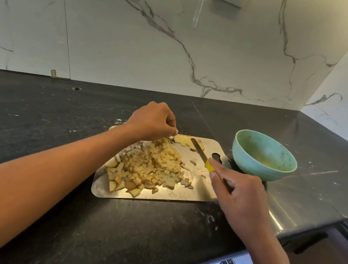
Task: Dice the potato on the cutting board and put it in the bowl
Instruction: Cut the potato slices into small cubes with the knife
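A pile of diced potato [151,167] covers the left half of the steel cutting board [190,194]. An uncut potato slab [182,139] lies at the board's far edge. My left hand [152,122] hovers over the far end of the pile, fingers curled, its fingertips pinched together beside the slab; I cannot see anything held between them. My right hand [239,195] grips the yellow handle of a knife [200,149], whose blade lies across the slab. The green bowl [263,157] stands just right of the board, with no potato visible inside.
The board sits on a black stone counter [52,134] with a marble wall behind and to the right. The counter edge runs at the lower right, with a drawer or cabinet front [331,262] below it.
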`<state>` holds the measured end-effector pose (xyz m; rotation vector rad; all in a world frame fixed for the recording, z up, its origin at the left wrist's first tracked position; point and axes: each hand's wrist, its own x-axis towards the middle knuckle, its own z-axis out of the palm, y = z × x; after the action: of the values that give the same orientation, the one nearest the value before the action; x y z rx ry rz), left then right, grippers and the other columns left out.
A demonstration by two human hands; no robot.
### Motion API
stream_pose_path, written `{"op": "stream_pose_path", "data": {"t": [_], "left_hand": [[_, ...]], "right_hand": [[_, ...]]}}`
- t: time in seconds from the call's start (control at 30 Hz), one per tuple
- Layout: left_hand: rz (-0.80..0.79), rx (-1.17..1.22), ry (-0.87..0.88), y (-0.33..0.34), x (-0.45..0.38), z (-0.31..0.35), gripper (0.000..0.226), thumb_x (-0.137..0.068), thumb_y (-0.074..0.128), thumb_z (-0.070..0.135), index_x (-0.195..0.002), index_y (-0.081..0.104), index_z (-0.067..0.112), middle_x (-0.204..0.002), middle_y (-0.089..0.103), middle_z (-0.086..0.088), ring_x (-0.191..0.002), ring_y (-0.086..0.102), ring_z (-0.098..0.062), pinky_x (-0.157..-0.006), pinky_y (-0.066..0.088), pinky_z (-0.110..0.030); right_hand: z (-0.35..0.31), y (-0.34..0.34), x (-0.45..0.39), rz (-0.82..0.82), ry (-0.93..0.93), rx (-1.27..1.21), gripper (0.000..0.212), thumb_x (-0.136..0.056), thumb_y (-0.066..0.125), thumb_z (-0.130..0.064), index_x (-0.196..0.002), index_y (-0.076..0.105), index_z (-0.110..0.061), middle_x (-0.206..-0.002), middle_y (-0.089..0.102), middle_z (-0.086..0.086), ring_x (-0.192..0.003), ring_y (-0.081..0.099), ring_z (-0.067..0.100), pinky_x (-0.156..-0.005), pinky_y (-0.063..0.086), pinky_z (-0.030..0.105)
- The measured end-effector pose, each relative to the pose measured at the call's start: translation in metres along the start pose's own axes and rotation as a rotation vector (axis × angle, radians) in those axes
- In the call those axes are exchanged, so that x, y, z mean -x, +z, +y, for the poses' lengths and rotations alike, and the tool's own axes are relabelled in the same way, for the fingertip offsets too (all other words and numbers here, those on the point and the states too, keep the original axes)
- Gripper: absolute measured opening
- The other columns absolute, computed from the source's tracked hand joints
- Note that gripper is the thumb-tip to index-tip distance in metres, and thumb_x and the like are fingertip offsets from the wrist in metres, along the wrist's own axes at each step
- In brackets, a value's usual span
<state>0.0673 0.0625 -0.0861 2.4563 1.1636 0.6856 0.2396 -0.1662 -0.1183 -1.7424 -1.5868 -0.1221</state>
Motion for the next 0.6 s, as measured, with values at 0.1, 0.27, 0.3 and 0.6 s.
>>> {"op": "stream_pose_path", "data": {"t": [0.1, 0.27, 0.3, 0.6], "left_hand": [[0.027, 0.015, 0.038, 0.004, 0.001, 0.003, 0.013, -0.096, 0.074, 0.033, -0.089, 0.080, 0.024, -0.077, 0.072, 0.010, -0.070, 0.067, -0.009, -0.068, 0.059, -0.032], [0.049, -0.056, 0.136, 0.013, 0.006, 0.014, 0.014, -0.103, 0.063, 0.027, -0.098, 0.075, 0.020, -0.092, 0.071, 0.007, -0.078, 0.064, -0.011, -0.074, 0.058, -0.036], [0.054, -0.070, 0.159, 0.014, 0.007, 0.016, 0.014, -0.105, 0.060, 0.024, -0.102, 0.074, 0.021, -0.099, 0.069, 0.006, -0.084, 0.064, -0.012, -0.076, 0.056, -0.034], [-0.165, -0.222, 0.253, 0.028, 0.007, 0.025, 0.046, -0.108, 0.045, 0.015, -0.153, 0.051, 0.024, -0.154, 0.052, 0.004, -0.139, 0.049, -0.020, -0.112, 0.046, -0.045]], "right_hand": [[0.009, -0.001, -0.011, 0.026, 0.010, 0.063, 0.032, -0.102, 0.060, -0.036, -0.132, 0.067, -0.034, -0.068, 0.072, -0.013, -0.051, 0.053, 0.009, -0.053, 0.041, 0.029], [0.013, 0.003, -0.021, 0.026, 0.013, 0.193, 0.033, -0.102, 0.059, -0.036, -0.133, 0.067, -0.032, -0.077, 0.076, -0.006, -0.063, 0.062, 0.016, -0.059, 0.052, 0.038], [0.012, 0.003, -0.021, 0.026, 0.017, 0.194, 0.033, -0.102, 0.059, -0.036, -0.133, 0.067, -0.032, -0.077, 0.076, -0.005, -0.063, 0.062, 0.017, -0.059, 0.052, 0.038], [0.018, 0.004, -0.022, 0.030, 0.045, 0.202, 0.032, -0.102, 0.058, -0.040, -0.133, 0.066, -0.035, -0.082, 0.076, -0.011, -0.067, 0.062, 0.012, -0.061, 0.054, 0.039]]}}
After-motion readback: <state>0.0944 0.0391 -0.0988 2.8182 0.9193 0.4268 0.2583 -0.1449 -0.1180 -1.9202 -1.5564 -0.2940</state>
